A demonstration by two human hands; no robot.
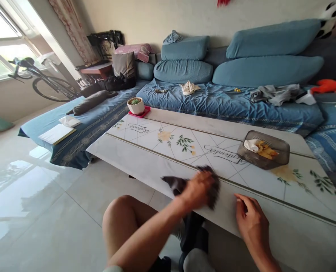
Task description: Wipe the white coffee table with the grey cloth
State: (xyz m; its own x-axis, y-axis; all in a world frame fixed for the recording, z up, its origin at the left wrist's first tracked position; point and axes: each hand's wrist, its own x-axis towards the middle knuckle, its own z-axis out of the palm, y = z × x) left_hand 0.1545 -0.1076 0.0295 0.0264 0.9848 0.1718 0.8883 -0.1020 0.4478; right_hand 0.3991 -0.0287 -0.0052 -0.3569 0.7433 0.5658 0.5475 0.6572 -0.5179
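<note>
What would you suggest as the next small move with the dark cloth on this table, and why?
I would probably slide the dark cloth in the left hand rightward along the white printed tabletop, stopping short of the grey translucent tray, since the cloth lies on the surface and the tray sits ahead of it.

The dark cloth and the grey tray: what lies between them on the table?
Between the dark cloth and the grey tray, only cursive lettering printed on the tabletop, in the head view.
</note>
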